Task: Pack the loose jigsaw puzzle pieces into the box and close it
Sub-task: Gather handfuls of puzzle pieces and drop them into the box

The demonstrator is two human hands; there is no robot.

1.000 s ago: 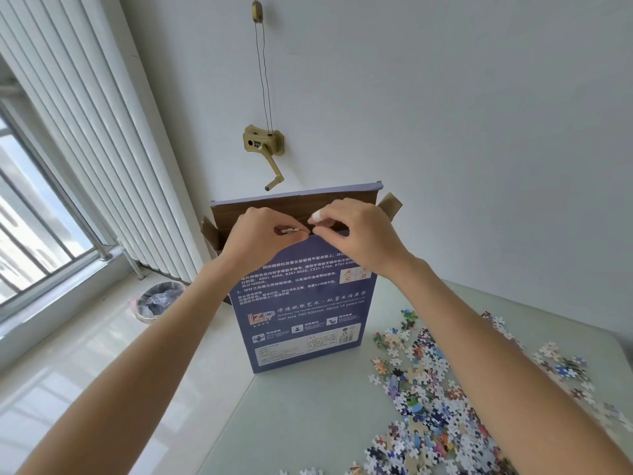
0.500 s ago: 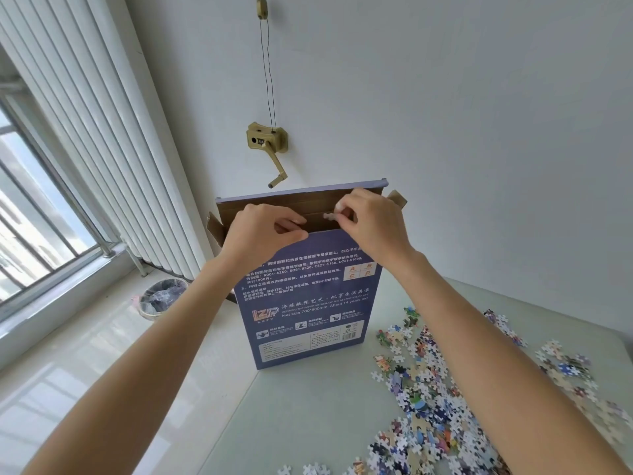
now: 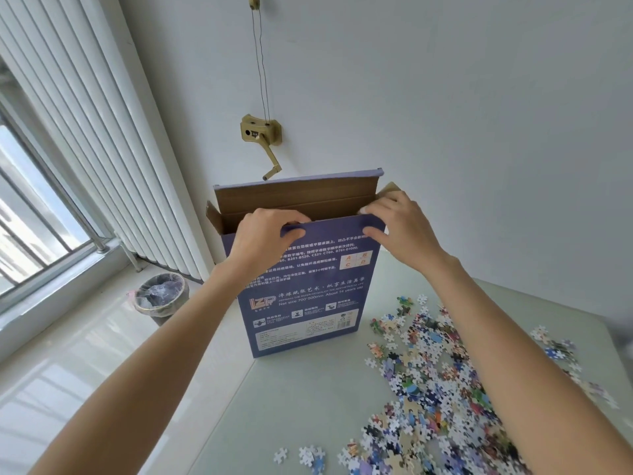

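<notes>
Two hands are working at the open top of the blue puzzle box (image 3: pixel 301 289), which is standing upright at the near-left corner of the pale table (image 3: pixel 308 399), its lid flap (image 3: pixel 298 186) raised behind the mouth. The left hand (image 3: pixel 263 241) is gripping the front panel's top edge, fingers hooked inside and thumb on the printed face; the right hand (image 3: pixel 400 231) is pinching the same edge at the right corner, beside the small side flap (image 3: pixel 388 190) that is sticking up. Judging from this, the step in hand is spreading and steadying the mouth, not filling: almost all the loose jigsaw pieces (image 3: pixel 438 382) are still lying scattered on the table to the right of the box, some well apart toward the far right edge. The next move is probably calling for one hand to keep bracing the box while the other gathers pieces and drops them through the narrow slot. Room is tight on the left, where the box is sitting close to the table edge, with a lined waste bin (image 3: pixel 161 298) on the floor below; a push that way could be tipping it off. Open tabletop is lying between box and pieces.
</notes>
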